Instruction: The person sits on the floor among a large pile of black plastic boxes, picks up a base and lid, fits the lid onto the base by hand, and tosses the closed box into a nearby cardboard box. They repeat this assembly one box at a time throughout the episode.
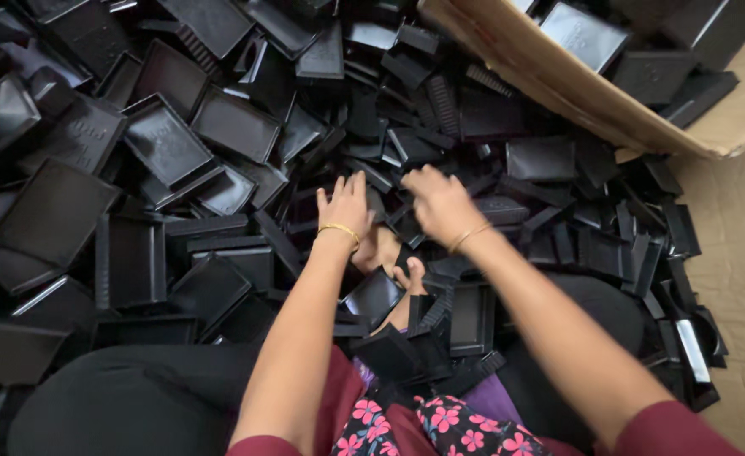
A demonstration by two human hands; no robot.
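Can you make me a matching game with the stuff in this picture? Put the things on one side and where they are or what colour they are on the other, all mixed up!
Things:
1. cardboard box
2. left hand
3. right hand
4. flowered cloth

Clues:
A. pink blossoms, bottom middle
B. brown, top right corner
C. reaching into the black plastic trays, farther right of the two
D. flat on the black pile, gold bangle on its wrist, farther left

Pairs: 1-B, 2-D, 3-C, 4-A
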